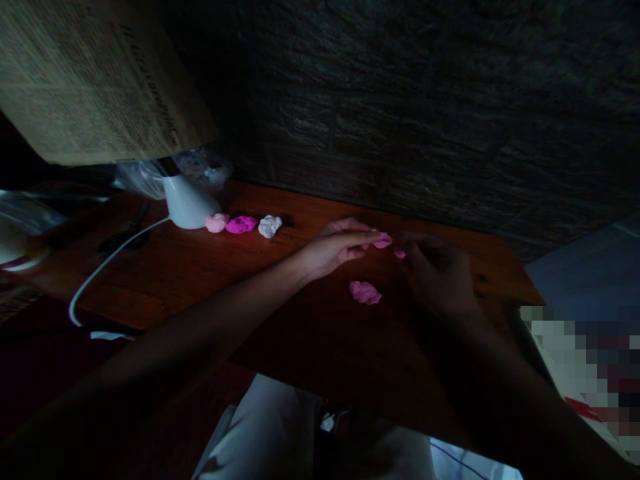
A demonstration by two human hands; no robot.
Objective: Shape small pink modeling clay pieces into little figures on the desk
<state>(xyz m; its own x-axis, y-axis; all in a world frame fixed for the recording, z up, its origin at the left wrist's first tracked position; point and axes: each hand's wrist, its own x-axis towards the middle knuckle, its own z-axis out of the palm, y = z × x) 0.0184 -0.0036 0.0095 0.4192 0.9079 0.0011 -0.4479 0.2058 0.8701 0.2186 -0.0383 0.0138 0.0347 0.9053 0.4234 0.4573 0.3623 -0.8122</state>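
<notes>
In a dim room, a person is working at a wooden table [200, 273] carrying a lamp [189, 203] with a smooth white cone base and a newsprint-patterned shade [100, 80], cut off above. Well to the lamp's right, the left hand [333, 248] is pinching a flattened pink piece [383, 241] between thumb and fingertips. Just beyond, farther from the lamp, the right hand [440, 270] is curling around a smaller pink bit [400, 254], apparently pinching it; shadow is hiding the exact grip. A wrinkled pink lump [366, 292] is lying nearer the person than the lamp, below the hands. Beside the lamp's base, rightward, a row is running: smooth pale pink lump [217, 223], glossy magenta lump [242, 225], crinkled white lump [270, 227]. Behind the lamp, clear plastic [143, 179] is crumpling, contents indistinct. Left of the lamp, darkness is obscuring a dark object [125, 233].
</notes>
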